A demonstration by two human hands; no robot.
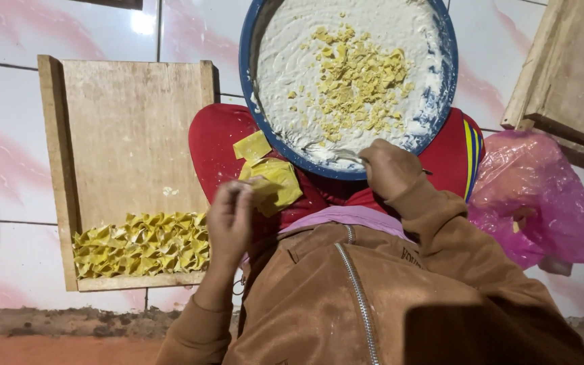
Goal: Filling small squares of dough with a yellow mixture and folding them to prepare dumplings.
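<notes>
Brown jacket sleeves filled the near edge. Her left hand [230, 220] pinched a yellow wrapper [273, 182] over the lap, seemingly mid-filling; next the right hand [388, 165], closed on a mostly hidden utensil at the blue bowl's [246, 67] near rim, would need to scoop paste. Folded dumplings [142, 251] lined the wooden tray's [130, 142] near edge.

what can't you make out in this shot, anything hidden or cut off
1. Head view: the thin utensil in the right hand is mostly hidden by the fist, so its kind is unclear.
2. The round blue bowl of white paste is cut off by the top edge.
3. The left hand covers part of the yellow square wrapper.
4. The pink plastic bag is bunched up, so its contents are hidden.
5. The wooden board at right runs off frame.
</notes>
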